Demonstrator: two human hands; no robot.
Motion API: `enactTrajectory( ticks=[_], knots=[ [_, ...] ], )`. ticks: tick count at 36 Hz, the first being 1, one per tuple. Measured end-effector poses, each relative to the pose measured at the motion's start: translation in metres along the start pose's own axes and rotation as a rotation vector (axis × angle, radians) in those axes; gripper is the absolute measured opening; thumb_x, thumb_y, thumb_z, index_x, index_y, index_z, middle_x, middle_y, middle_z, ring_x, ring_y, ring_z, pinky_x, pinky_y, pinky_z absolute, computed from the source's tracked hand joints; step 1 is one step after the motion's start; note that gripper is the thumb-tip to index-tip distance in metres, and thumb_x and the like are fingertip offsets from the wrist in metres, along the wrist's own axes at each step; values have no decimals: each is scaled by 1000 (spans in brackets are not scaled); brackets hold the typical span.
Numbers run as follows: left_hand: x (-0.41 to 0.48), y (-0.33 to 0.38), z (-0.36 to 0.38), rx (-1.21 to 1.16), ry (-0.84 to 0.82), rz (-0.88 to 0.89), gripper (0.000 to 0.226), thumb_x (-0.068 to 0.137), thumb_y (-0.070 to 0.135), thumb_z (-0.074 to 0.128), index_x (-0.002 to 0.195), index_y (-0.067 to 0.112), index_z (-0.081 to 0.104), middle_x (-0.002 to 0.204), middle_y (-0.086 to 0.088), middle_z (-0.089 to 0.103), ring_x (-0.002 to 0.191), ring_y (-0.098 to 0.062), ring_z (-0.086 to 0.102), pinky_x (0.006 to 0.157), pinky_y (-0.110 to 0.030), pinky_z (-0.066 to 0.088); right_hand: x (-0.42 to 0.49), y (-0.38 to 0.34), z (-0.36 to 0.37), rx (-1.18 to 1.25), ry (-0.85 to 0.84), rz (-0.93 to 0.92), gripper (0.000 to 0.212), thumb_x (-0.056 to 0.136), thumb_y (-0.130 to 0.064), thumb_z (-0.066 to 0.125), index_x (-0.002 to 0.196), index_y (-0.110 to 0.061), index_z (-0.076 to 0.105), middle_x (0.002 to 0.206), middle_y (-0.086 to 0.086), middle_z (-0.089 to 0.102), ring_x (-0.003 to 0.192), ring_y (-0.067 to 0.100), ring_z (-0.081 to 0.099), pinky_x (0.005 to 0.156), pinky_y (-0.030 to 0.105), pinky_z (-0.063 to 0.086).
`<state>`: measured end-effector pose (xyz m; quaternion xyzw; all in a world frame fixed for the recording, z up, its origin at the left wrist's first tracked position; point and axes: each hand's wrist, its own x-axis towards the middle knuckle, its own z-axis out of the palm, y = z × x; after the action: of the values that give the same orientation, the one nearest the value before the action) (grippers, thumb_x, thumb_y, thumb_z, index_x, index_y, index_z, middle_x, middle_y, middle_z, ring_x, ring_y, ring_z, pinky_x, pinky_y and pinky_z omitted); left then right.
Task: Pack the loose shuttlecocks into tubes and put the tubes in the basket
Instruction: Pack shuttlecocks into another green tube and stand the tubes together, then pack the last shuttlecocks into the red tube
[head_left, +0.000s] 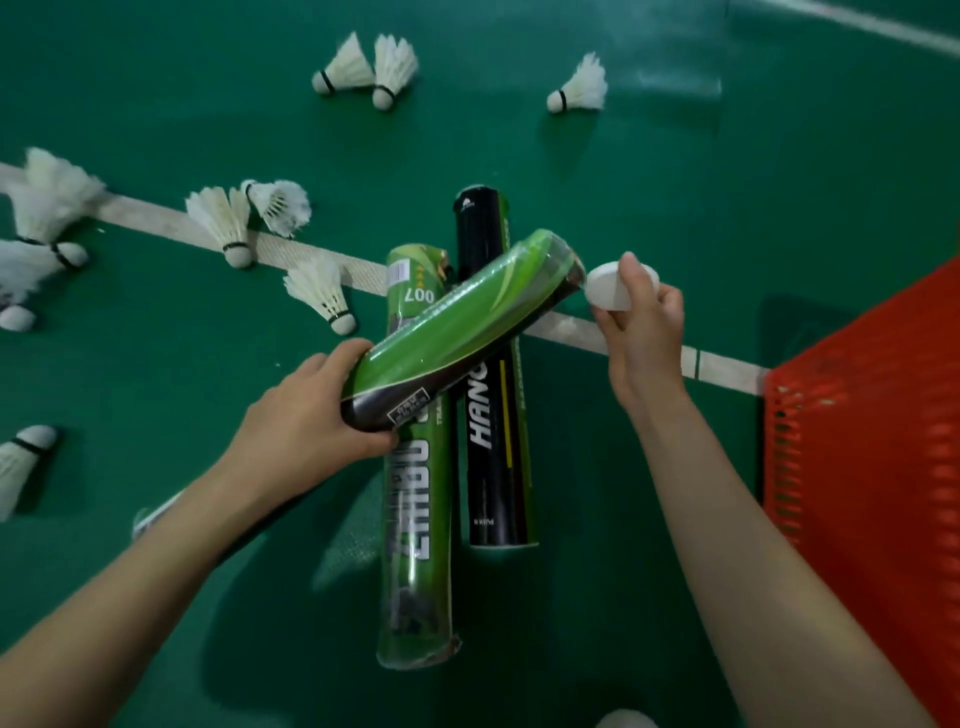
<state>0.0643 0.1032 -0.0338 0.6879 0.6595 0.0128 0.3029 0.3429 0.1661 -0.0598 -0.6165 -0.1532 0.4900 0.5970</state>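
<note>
Tilted green tube (467, 332) is up off the floor, left hand (306, 415) wrapped round its dark base end. Right hand (644, 322) pinches white cap (605, 291) just beside the tube's far mouth. Under it lie a second green tube (418, 545) and a black tube (493, 441), side by side. Loose shuttlecocks (322, 291) are scattered on the court (156, 130), red basket (872, 441) at right. Risks: the one-end grip lets the tube swing or slip, and the pinched cap may drop and roll. Fill level is hidden.
</note>
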Motion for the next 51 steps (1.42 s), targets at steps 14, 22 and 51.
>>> enactTrajectory(
  ticks=[14, 22, 51],
  knots=[
    [-2, -24, 1, -171, 50, -7, 88, 51, 60, 65, 132, 44, 36, 114, 12, 56, 98, -14, 56, 85, -38, 50, -13, -3, 56, -281, -354, -166, 39, 94, -36, 42, 121, -21, 65, 120, 5, 63, 115, 22, 56, 105, 45, 42],
    [-5, -31, 4, -260, 106, -13, 87, 47, 60, 67, 128, 44, 41, 107, 14, 59, 95, -13, 57, 84, -37, 50, -25, 1, 65, -452, -422, -380, 18, 100, -33, 46, 103, -32, 63, 81, -17, 58, 76, -4, 54, 74, 15, 45],
    [-8, -36, 21, -418, 140, -142, 83, 62, 75, 65, 129, 39, 35, 107, 14, 58, 88, -8, 59, 78, -38, 53, -33, 20, 175, -851, -573, -302, 61, 96, -38, 51, 145, -21, 20, 147, 2, 21, 134, 20, 29, 109, 28, 24]
  ],
)
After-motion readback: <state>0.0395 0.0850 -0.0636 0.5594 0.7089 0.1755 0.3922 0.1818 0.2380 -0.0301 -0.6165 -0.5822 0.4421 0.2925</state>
